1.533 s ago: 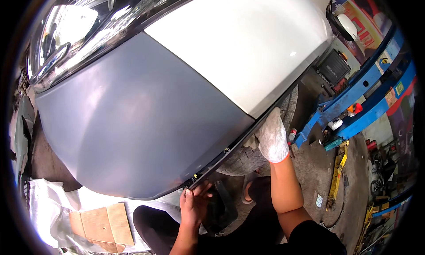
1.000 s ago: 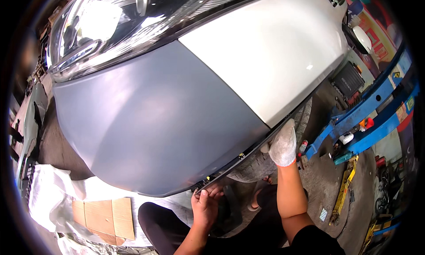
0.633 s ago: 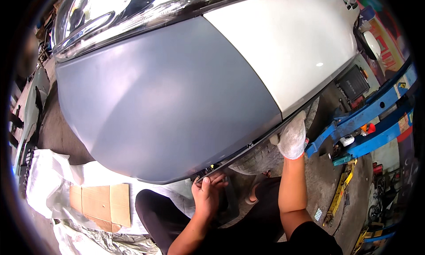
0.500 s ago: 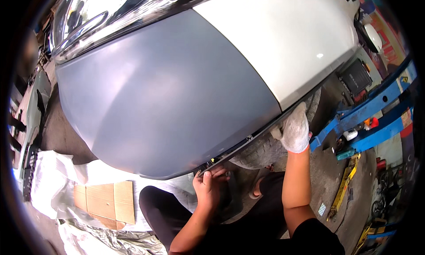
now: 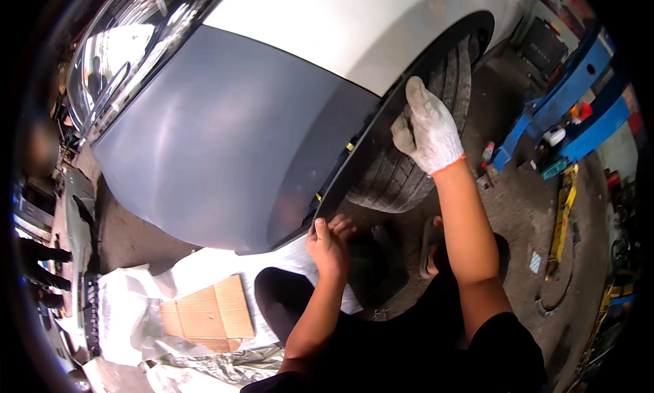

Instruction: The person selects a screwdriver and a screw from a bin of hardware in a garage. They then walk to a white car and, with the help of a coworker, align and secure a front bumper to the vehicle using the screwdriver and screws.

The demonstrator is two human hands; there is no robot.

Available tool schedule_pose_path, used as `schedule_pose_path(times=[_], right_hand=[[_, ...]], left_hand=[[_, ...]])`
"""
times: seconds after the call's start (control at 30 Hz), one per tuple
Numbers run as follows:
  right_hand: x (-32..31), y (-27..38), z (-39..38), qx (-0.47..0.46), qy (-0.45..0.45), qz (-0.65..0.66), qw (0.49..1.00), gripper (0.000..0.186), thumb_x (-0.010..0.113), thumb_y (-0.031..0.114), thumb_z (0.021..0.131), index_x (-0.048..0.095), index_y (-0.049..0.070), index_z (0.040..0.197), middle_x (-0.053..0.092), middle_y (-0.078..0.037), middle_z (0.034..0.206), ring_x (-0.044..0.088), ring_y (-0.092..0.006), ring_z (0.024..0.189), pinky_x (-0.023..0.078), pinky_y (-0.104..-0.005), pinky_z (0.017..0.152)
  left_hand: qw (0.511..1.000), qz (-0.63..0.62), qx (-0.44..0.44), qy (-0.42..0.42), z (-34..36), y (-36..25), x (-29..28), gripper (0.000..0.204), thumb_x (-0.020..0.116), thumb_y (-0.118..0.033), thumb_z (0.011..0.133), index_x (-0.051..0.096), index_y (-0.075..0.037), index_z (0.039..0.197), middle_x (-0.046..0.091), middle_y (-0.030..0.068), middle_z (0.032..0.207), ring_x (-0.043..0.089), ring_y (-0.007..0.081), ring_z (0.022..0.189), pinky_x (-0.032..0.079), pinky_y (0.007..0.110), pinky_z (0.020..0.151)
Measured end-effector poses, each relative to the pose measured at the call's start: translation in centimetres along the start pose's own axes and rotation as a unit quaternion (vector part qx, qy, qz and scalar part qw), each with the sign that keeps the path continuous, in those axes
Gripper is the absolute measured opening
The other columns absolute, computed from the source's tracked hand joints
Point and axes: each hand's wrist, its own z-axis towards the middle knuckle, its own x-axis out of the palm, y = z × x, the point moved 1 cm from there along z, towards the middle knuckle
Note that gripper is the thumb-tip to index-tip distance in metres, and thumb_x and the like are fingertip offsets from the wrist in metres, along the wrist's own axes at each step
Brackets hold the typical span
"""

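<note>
A long black wheel arch trim point(image 5: 354, 147) runs along the lower edge of the grey bumper point(image 5: 225, 120) and the white fender point(image 5: 320, 32). Along the bumper, a gap shows between trim and panel, with small yellow clips point(image 5: 349, 147) in it. My bare left hand point(image 5: 330, 246) pinches the lower end of the trim, its thumb on the near face and its other fingers behind. Higher up, my right hand point(image 5: 434, 130), in a white knitted glove, is closed against the trim near the bumper-fender seam, one digit pointing up along it. Part of its grip is hidden.
Just behind the trim is the tyre point(image 5: 395, 182). Cardboard point(image 5: 208, 314) lies on white sheeting point(image 5: 129, 304) at the lower left. Blue lift arms point(image 5: 579, 86), a yellow bar point(image 5: 562, 222) and a black case point(image 5: 543, 42) are on the right.
The view has shifted toward the wheel, so more of the tyre and arch shows. Both hands stay at the trim, now further from the bumper edge, with a wider gap showing the clips.
</note>
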Motion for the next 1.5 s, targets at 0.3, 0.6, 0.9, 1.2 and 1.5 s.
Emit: schedule_pose_path(times=[0.3,0.6,0.9,1.2,1.5], right_hand=[[2.6,-6.2,-1.5,-0.101,0.078,0.28,0.952,0.035,0.065,0.024,0.092,0.049,-0.002,0.109,0.066,-0.008,0.086,0.059,-0.0096,0.061,0.049,-0.0227,0.053],[5.6,-18.0,-8.9,0.142,0.088,0.301,0.939,0.023,0.054,0.024,0.096,0.061,0.003,0.103,0.063,-0.011,0.078,0.063,-0.0137,0.075,0.051,-0.0293,0.066],[6.4,-23.6,-6.6,0.058,0.169,0.102,0.979,0.023,0.052,0.021,0.093,0.058,-0.001,0.097,0.06,-0.012,0.069,0.059,-0.019,0.063,0.047,-0.0305,0.06],[-2.5,-11.1,-4.8,-0.33,0.138,0.357,0.863,0.028,0.056,0.012,0.082,0.042,0.009,0.059,0.045,-0.005,0.058,0.044,-0.0198,0.052,0.039,-0.0324,0.052],[2.3,0.2,-1.4,-0.443,0.139,0.046,0.885,0.036,0.059,0.017,0.08,0.036,0.011,0.053,0.047,-0.004,0.054,0.047,-0.0222,0.051,0.044,-0.0351,0.054]], left_hand=[[0.994,0.068,0.085,-0.019,0.7,-0.8,-0.2,0.057,0.053,-0.067,0.085,0.054,-0.011,0.098,0.048,-0.001,0.07,0.05,0.0147,0.067,0.042,0.029,0.062],[0.984,0.107,0.132,0.056,-0.4,-4.0,-2.9,0.074,0.04,-0.074,0.086,0.064,-0.006,0.102,0.064,0.0037,0.077,0.058,0.0139,0.069,0.048,0.026,0.062],[0.953,0.143,0.171,-0.205,-0.3,-2.1,0.1,0.064,0.047,-0.076,0.081,0.056,-0.013,0.084,0.05,0.0011,0.06,0.049,0.0155,0.055,0.038,0.028,0.051],[0.966,0.1,0.159,-0.177,0.8,-1.0,-0.7,0.065,0.043,-0.069,0.089,0.053,-0.005,0.09,0.054,0.0076,0.062,0.055,0.0198,0.06,0.045,0.032,0.058],[0.949,0.027,0.234,-0.209,0.8,1.6,1.1,0.039,0.062,-0.032,0.092,0.05,0.005,0.093,0.057,0.0132,0.062,0.056,0.0205,0.049,0.048,0.03,0.049]])
